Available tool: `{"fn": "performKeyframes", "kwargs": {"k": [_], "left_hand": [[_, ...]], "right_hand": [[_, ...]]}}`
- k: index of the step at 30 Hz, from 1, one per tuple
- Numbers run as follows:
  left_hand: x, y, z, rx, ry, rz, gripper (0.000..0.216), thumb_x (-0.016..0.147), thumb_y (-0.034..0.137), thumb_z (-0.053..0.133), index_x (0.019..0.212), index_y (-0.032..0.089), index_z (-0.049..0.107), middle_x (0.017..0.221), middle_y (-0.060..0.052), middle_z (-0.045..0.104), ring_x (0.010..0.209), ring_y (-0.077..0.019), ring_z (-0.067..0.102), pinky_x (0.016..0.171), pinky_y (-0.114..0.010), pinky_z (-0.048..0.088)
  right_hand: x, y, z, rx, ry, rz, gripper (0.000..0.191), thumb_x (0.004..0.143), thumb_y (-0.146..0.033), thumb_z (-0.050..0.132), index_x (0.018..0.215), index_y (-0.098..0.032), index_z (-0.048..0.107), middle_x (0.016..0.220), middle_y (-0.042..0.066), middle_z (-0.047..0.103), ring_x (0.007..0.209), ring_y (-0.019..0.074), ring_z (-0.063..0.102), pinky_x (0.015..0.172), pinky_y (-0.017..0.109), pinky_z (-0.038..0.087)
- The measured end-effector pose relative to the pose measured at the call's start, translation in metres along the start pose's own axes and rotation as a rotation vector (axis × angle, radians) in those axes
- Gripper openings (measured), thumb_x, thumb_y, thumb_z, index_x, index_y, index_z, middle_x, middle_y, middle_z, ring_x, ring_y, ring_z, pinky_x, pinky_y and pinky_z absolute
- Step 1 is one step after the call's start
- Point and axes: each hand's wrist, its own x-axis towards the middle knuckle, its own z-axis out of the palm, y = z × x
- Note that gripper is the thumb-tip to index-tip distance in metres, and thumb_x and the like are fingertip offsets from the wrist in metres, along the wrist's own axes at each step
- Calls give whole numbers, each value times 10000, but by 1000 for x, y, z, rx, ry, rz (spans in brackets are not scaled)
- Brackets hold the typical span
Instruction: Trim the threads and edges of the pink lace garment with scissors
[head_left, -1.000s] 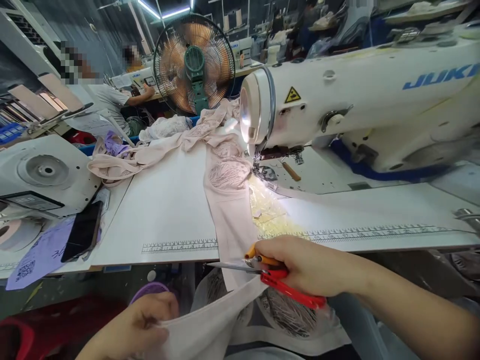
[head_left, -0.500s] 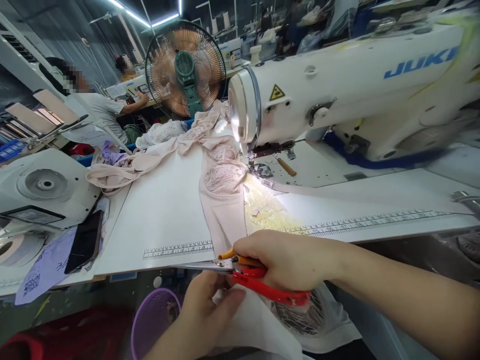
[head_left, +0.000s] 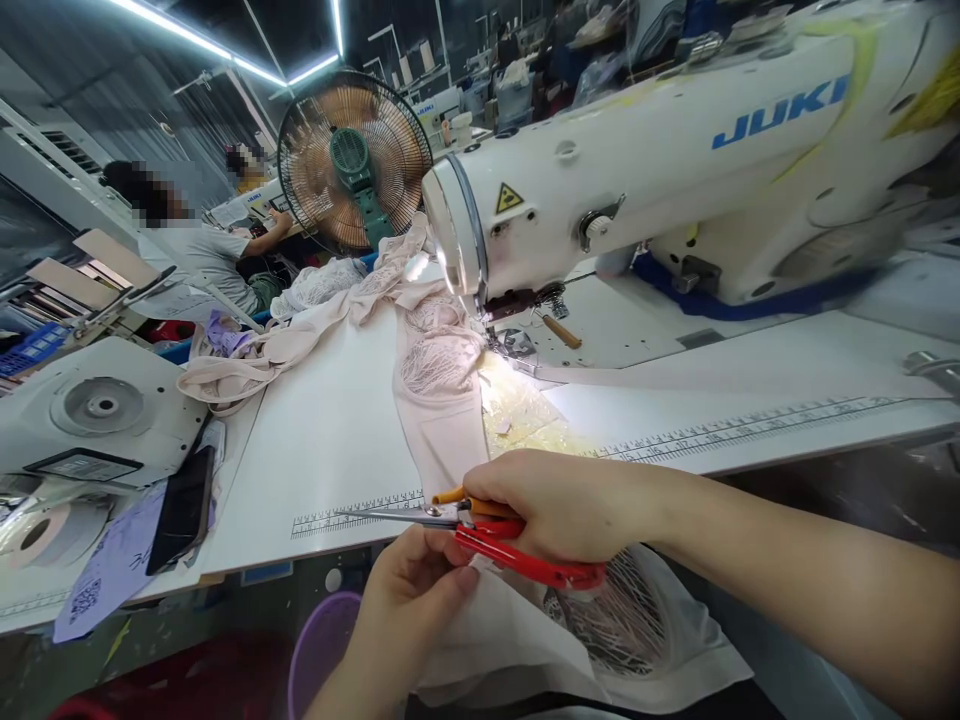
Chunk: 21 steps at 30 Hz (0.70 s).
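A phone [head_left: 180, 510] lies at the table's [head_left: 330, 420] left edge, clear of the work. The left hand [head_left: 409, 600] pinches the pale fabric [head_left: 442, 440] below the table edge, fingers together on it, keeping it taut. The right hand [head_left: 559, 505] grips red snips [head_left: 480, 525] (blades nearly shut) beside that pinch. Behind stands the sewing machine [head_left: 675, 170].

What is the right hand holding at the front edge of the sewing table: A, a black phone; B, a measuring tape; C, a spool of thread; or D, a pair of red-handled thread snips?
D: the right hand is closed around red-handled thread snips, their thin blades pointing left over the pale pink fabric, just above the left hand.
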Motion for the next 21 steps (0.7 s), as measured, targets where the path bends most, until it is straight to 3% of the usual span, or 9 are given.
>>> {"fn": "performKeyframes", "kwargs": {"k": [12, 21], "left_hand": [[3, -3, 7, -146, -26, -32, 288, 663, 356, 831, 744, 151, 644, 796, -40, 668, 793, -180, 597, 742, -274, 469], [2, -2, 13, -184, 39, -35, 252, 646, 302, 843, 716, 151, 654, 736, -30, 637, 720, -151, 571, 687, -245, 449]], "right_hand": [[1, -4, -2, -16, -35, 7, 231, 728, -230, 584, 642, -225, 370, 634, -44, 489, 533, 122, 415, 446, 250, 329], [1, -7, -4, 5, -38, -15, 246, 765, -288, 578, 632, -226, 381, 625, -50, 470, 544, 128, 427, 456, 256, 326]]}}
